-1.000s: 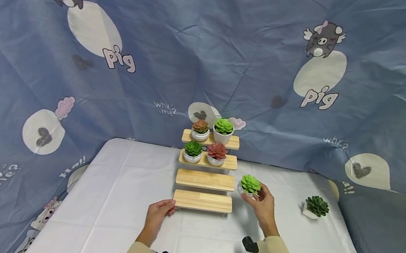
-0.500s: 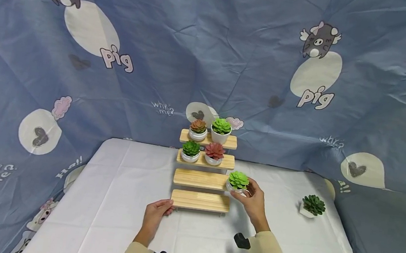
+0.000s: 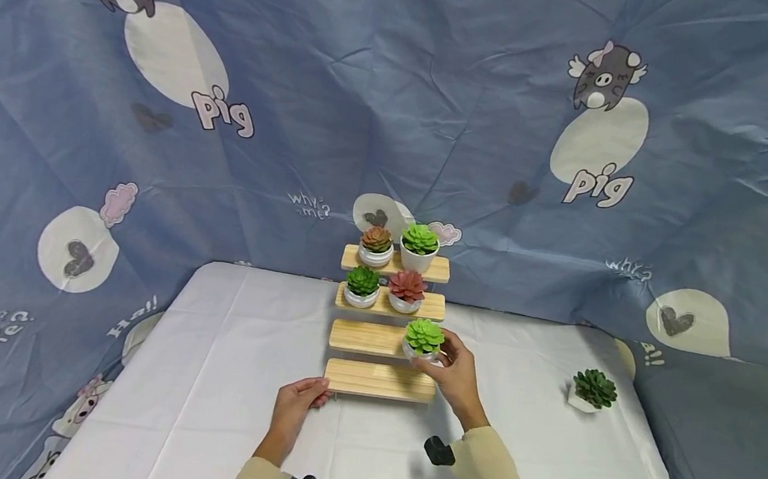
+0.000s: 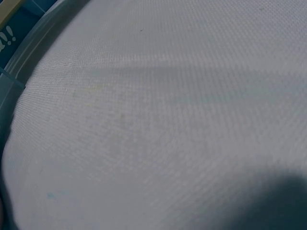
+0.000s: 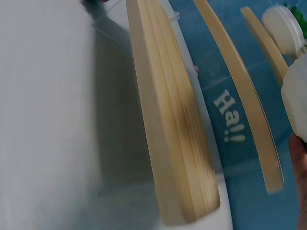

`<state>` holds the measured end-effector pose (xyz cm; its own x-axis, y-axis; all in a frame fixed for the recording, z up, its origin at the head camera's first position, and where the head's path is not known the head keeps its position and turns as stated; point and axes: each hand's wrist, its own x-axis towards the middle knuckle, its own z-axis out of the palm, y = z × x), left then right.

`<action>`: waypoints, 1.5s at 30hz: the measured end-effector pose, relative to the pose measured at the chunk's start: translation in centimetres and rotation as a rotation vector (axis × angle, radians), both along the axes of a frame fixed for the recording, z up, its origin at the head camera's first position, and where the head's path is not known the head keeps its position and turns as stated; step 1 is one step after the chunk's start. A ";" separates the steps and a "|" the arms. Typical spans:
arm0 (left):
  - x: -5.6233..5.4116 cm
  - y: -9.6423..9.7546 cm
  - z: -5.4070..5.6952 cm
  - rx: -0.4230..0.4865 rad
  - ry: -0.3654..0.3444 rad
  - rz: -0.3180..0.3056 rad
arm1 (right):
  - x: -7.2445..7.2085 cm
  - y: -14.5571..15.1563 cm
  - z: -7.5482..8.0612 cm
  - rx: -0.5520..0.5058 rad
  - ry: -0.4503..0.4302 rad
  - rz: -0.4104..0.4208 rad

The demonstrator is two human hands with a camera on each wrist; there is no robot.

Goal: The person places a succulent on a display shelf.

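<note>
My right hand (image 3: 455,376) grips a white pot with a bright green succulent (image 3: 424,337) by its side, at the right part of the third shelf (image 3: 365,337). In the right wrist view, a white pot (image 5: 296,98) shows at the edge above a fingertip. Whether its base touches the shelf, I cannot tell. At the left end of the bottom shelf (image 3: 379,380), my left hand (image 3: 292,409) holds the corner of the four-tier wooden stand (image 5: 175,115). The left wrist view shows mostly white cloth, with that hand's fingers hidden.
A brown succulent (image 3: 376,242) and a green succulent (image 3: 420,242) stand on the top shelf. Below them are a dark green succulent (image 3: 362,284) and a red succulent (image 3: 407,289). Another dark green succulent (image 3: 593,390) sits on the white cloth (image 3: 218,347) at right.
My right hand has carried the bright green succulent leftward, from beside the stand to over the third shelf. My left hand stays at the bottom shelf's corner.
</note>
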<state>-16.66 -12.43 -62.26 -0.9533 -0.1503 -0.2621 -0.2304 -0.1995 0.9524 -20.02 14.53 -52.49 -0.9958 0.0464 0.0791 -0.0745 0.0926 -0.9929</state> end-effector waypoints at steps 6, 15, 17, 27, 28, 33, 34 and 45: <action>0.0 -0.1 -0.3 0.004 -0.008 -0.014 | -0.3 -1.9 0.3 0.010 -0.014 0.042; 0.3 -0.1 0.0 -0.019 0.005 -0.004 | 0.1 -4.7 2.4 0.010 0.000 0.130; 0.3 0.0 0.1 -0.011 0.010 -0.001 | -0.3 -5.2 1.8 0.026 -0.009 0.128; 0.3 0.0 0.0 -0.023 0.008 0.002 | -1.7 -7.5 0.0 0.056 -0.001 0.166; 0.3 0.0 0.0 -0.024 0.008 0.004 | -1.8 -7.7 0.0 0.057 0.003 0.172; 0.1 -0.1 0.0 -0.010 0.017 0.004 | -2.1 -8.4 0.1 0.071 0.017 0.211; 0.1 -0.2 0.0 -0.007 0.020 0.000 | -2.2 -8.6 0.1 0.068 0.015 0.218; 0.3 -0.1 0.8 0.001 0.013 -0.015 | -1.8 -9.7 1.6 0.092 0.004 0.268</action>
